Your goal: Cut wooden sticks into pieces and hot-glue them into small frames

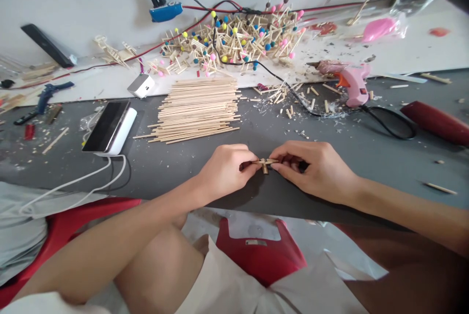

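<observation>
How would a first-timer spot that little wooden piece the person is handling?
Start with the grey tabletop and look to its near edge, where the left hand and right hand almost meet. The wooden piece is between their fingertips. Unlike the long, straight sticks lying side by side farther back, it is small and branches like a cross or T.

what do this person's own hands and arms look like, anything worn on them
The left hand and right hand are bare: no gloves, and no rings, watch or bracelet show. Both forearms are uncovered as far as they can be seen. Pale cloth at the lower left may be a sleeve, but I cannot be sure.
</observation>
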{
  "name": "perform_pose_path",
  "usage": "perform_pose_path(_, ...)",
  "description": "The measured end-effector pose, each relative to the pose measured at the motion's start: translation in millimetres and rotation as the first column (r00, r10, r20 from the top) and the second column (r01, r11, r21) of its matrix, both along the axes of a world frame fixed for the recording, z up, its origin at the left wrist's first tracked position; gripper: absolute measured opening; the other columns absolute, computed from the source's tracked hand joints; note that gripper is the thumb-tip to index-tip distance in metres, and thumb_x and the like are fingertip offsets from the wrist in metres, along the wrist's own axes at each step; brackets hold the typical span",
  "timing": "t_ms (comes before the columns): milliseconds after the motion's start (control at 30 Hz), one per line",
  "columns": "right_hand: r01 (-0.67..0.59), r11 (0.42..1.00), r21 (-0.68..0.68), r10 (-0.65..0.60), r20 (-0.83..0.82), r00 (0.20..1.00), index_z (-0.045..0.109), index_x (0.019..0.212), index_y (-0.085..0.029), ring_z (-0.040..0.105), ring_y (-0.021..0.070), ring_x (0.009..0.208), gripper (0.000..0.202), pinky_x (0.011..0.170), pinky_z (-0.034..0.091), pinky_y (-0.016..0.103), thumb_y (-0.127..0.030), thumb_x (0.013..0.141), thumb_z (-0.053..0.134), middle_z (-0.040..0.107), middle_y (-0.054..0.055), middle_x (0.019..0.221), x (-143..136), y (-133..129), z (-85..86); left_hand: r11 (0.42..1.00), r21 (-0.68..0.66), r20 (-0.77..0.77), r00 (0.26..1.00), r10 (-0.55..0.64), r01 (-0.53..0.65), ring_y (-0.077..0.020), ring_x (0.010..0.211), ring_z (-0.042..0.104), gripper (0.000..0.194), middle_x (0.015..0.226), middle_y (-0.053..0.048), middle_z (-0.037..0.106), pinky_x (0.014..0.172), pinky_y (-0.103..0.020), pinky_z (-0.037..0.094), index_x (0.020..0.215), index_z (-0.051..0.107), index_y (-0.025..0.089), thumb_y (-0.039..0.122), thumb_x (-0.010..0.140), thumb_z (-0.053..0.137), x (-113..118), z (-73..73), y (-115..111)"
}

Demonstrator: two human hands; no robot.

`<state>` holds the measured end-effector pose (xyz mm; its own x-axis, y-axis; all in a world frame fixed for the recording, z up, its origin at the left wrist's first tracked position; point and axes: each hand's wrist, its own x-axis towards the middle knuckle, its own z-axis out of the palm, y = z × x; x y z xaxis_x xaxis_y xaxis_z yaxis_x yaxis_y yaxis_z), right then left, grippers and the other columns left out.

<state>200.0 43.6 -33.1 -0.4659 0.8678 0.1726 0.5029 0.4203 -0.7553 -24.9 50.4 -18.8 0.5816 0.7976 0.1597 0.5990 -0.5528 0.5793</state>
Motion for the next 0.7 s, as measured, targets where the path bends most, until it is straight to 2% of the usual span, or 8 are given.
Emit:
perform_pose_path(233,-0.03,0.998,0.052,0.031,-0.017,0.999,0.069,0.089,-0.021,0.058,0.011,0.061,0.01,0.058,0.047,0.024,-0.027,0.09,0.061,0.068,0.001,0.079,0.4,0.6,-2.8,0.999,-0.034,-0.023,0.999,-0.032,0.031,-0.0108,0.066,0.058,0.021,0.074,-0.003,0.065,0.06,-0.022,0.04,0.089,0.077,0.015,0.014,0.091,0.057,-0.7,7.5,-1.0)
perform_pose_path(700,-0.039,0.994,0.1,0.041,-0.013,0.999,0.069,0.088,-0.021,0.057,0.0094,0.061,0.008,0.058,0.045,0.022,-0.024,0.09,0.062,0.067,-0.001,0.076,0.2,1.6,-3.8,0.999,-0.03,0.03,0.999,-0.025,0.026,-0.01,0.063,0.058,0.018,0.073,-0.002,0.066,0.059,-0.021,0.04,0.088,0.078,0.017,0.014,0.09,0.06,-2.7,3.3,0.1)
